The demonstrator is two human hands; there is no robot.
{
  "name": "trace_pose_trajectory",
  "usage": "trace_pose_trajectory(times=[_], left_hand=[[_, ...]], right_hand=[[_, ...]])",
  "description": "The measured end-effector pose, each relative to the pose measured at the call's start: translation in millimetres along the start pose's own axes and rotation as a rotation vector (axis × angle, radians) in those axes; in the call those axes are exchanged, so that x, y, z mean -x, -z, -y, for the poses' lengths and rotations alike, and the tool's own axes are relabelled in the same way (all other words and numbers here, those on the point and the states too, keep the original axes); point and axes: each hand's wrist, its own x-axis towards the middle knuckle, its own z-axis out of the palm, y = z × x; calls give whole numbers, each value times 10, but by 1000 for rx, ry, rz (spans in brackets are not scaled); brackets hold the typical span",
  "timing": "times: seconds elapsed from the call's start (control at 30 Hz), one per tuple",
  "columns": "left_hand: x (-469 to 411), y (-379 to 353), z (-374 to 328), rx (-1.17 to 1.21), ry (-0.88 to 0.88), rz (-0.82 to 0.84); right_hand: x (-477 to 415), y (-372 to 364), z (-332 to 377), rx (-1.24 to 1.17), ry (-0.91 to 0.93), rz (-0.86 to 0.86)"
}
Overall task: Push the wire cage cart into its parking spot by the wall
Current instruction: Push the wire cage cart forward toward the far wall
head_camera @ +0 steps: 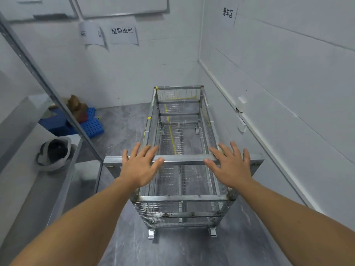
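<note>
Both hands lie open on the cart (180, 160) crossbar — left hand (141, 165), right hand (230, 166), equally near. The cart's long axis runs straight ahead from the hands, its far end close to the back wall (134, 77).

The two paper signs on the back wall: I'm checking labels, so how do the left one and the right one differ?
The left sign curls away from the wall, so its characters are partly hidden; the right sign lies nearly flat and reads 超期退回 in full. The left sign looks narrower because of that curl, while the right sign shows its whole width. Both are white sheets with black characters, side by side at about the same height.
</note>
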Motion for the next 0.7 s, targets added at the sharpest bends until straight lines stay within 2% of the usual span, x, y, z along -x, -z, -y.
trace_pose_trajectory(times=[0.7], left_hand=[[-2595,81,249,29,-24,-9]], right_hand=[[-2574,123,-63,30,-28,-4]])
